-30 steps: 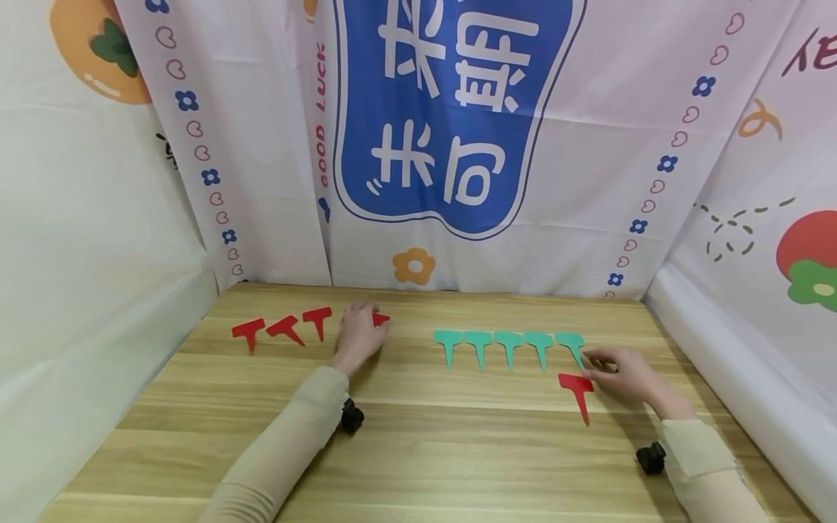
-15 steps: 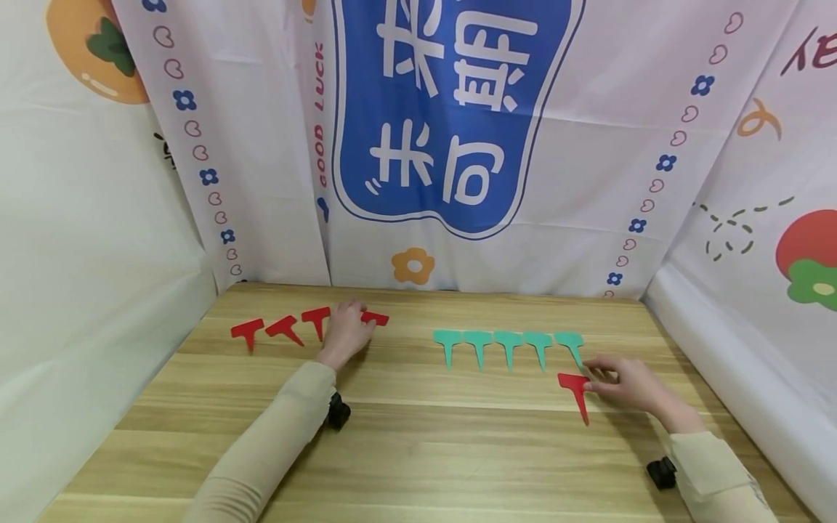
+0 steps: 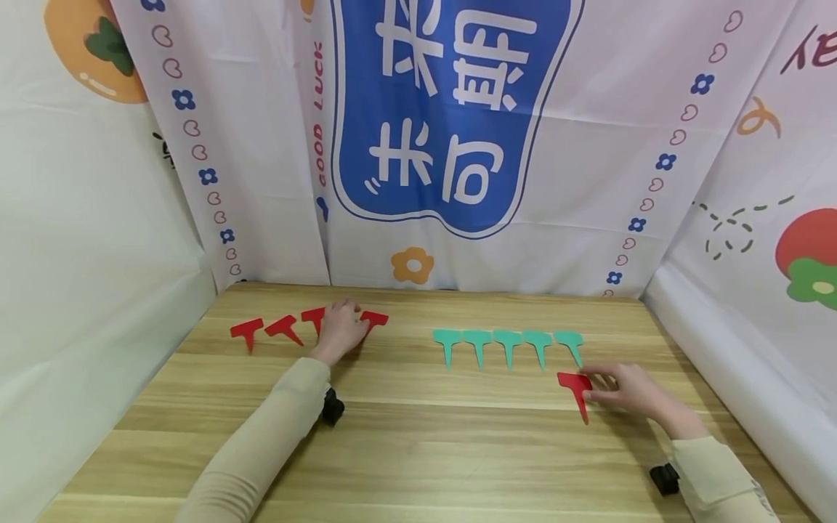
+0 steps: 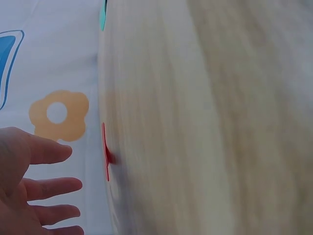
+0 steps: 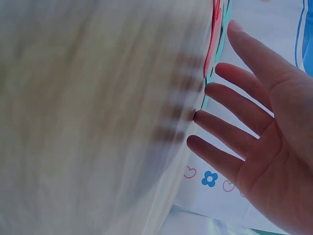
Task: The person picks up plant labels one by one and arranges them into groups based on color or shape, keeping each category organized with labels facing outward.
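Note:
Red T-shaped plant labels (image 3: 246, 329) lie at the far left of the wooden table. My left hand (image 3: 341, 330) is over that group, partly hiding one label (image 3: 312, 315) and just left of another red label (image 3: 375, 318). In the left wrist view its fingers (image 4: 54, 186) are extended and spread, with nothing between them. A row of several teal plant labels (image 3: 508, 340) lies right of centre. Below the row's right end is a single red label (image 3: 575, 388). Beside it hovers my right hand (image 3: 631, 392), its fingertips at the label's right edge; whether they touch is unclear.
Printed white cloth (image 3: 588, 181) hangs behind the table (image 3: 418, 450), with more cloth at both sides. Each wrist carries a small black camera (image 3: 332, 407).
My left hand has shifted left, uncovering more of the red label at its right. The right hand has drawn slightly down, away from the last teal label towards the single red one.

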### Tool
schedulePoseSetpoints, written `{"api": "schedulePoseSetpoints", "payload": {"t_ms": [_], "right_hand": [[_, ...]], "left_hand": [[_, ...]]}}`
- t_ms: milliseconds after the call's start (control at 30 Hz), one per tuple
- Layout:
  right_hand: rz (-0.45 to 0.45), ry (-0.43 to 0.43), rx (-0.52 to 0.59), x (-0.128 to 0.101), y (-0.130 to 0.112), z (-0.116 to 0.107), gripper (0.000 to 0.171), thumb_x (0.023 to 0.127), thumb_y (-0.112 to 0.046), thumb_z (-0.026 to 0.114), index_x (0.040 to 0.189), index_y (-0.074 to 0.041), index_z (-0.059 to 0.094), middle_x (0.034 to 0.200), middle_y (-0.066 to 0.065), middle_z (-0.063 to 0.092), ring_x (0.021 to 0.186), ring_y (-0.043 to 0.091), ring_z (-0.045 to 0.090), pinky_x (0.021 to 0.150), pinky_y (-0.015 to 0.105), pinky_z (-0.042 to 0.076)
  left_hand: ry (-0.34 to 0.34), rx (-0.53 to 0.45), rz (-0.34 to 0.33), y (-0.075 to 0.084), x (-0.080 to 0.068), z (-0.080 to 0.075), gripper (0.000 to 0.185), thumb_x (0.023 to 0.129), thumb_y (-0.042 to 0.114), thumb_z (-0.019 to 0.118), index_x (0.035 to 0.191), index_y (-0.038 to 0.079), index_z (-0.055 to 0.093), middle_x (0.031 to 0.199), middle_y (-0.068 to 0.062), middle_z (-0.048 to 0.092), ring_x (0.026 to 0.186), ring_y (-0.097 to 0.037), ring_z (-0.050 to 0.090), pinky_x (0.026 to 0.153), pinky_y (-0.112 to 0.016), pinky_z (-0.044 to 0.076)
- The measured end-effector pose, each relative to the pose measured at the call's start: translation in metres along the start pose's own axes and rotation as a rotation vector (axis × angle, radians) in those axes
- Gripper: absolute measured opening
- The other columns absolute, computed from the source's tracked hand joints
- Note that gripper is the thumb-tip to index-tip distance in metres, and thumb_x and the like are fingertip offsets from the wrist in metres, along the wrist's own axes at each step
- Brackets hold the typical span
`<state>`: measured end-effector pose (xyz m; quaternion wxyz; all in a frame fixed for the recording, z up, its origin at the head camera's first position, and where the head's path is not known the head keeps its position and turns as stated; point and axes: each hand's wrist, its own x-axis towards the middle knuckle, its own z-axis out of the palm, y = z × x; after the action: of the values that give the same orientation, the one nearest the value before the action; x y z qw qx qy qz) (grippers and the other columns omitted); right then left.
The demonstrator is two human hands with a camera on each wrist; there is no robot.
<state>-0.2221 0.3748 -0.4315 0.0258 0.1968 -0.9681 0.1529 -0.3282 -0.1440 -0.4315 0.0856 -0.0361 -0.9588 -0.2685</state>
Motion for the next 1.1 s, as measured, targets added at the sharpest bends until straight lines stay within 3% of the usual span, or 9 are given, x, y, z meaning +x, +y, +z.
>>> {"api": "schedulePoseSetpoints", "payload": {"t_ms": [433,633,800,1100], "right_hand": [[0.006,-0.043,-0.012,-0.002,-0.002,0.000,0.049,0.080,-0.043,0.072,0.116,-0.010,0.067,0.115,0.014,0.068,0.107,0.038,0.062,0.088,0.055,0.048],[-0.009,-0.047,-0.007,-0.002,-0.001,0.000,0.050,0.079,-0.043,0.073,0.115,-0.009,0.068,0.114,0.014,0.068,0.106,0.039,0.062,0.087,0.055,0.049],[-0.017,-0.041,-0.001,-0.002,-0.001,0.000,0.050,0.078,-0.041,0.074,0.115,-0.008,0.067,0.114,0.015,0.068,0.106,0.039,0.062,0.087,0.055,0.049],[-0.026,-0.029,-0.011,-0.001,-0.001,0.001,0.047,0.078,-0.038,0.075,0.113,-0.007,0.068,0.112,0.015,0.069,0.104,0.039,0.063,0.086,0.053,0.050]], "left_hand": [[-0.076,0.068,-0.064,0.000,0.008,0.003,0.031,0.088,0.023,0.062,0.106,-0.002,0.062,0.120,-0.021,0.053,0.119,-0.042,0.039,0.096,-0.055,0.039],[-0.112,0.112,-0.114,0.004,0.013,0.004,0.021,0.086,0.024,0.064,0.083,0.003,0.061,0.111,-0.019,0.055,0.113,-0.040,0.042,0.092,-0.056,0.040],[-0.137,0.135,-0.138,0.005,0.016,0.004,0.026,0.085,0.023,0.065,0.067,0.006,0.056,0.100,-0.016,0.055,0.111,-0.041,0.042,0.089,-0.055,0.040],[-0.162,0.149,-0.194,0.007,0.020,0.006,0.015,0.080,0.019,0.064,0.073,0.008,0.058,0.107,-0.019,0.052,0.114,-0.043,0.040,0.093,-0.056,0.039]]}}
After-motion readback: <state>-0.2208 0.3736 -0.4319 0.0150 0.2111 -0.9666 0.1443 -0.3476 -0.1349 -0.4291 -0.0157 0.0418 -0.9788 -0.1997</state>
